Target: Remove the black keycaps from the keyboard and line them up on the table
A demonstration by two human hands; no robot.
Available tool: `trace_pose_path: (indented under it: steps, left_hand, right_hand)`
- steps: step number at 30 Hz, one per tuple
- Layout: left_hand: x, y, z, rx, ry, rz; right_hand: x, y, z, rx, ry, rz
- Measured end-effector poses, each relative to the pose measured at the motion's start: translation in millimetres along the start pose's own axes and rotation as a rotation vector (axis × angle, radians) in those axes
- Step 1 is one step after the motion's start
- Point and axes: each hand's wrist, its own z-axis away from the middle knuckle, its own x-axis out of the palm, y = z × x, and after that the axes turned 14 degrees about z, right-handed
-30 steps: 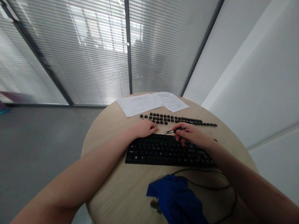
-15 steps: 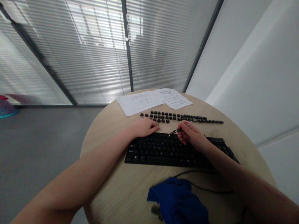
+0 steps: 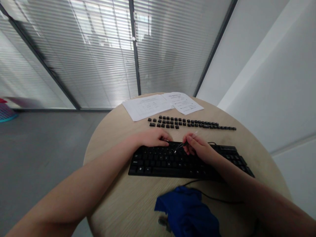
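A black keyboard (image 3: pixel 160 164) lies across the table, with most of its keys in place. My left hand (image 3: pixel 155 137) is closed at its back left edge, thumb on the top side and fingers partly hidden behind. Over the upper middle keys, my right hand (image 3: pixel 196 146) is closed around a wire keycap puller (image 3: pixel 179 146), whose thin wire end points down and left onto the keys. Another thin wire loop sticks out above the hand. Behind the keyboard, loose black keycaps (image 3: pixel 172 122) stand in rows.
Two printed sheets (image 3: pixel 148 107) lie at the far side of the round wooden table (image 3: pixel 118 197). Near the front are a blue cloth (image 3: pixel 186 210), a small dark object (image 3: pixel 163 221) and a black cable (image 3: pixel 214 198). A basket (image 3: pixel 7 112) stands on the floor at far left.
My right hand has moved slightly left and down with the puller, its wire end now lower over the keys. The keyboard's left end has shifted slightly left and nearer. My left hand's fingers have shifted at the edge.
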Motion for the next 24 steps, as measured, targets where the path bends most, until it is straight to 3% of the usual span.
trace_pose_path:
  steps: [7,12,24]
  left_hand:
    - [-0.2,2,1,-0.015,0.017,-0.001]
    - [0.1,4,1,-0.033,-0.003,0.016]
    - [-0.5,2,0,-0.007,-0.024,0.059]
  right_hand:
    - [0,-13,9,0.017,0.027,0.075]
    - [12,-19,9,0.018,0.007,0.128]
    - [18,-8,10,-0.087,-0.059,0.137]
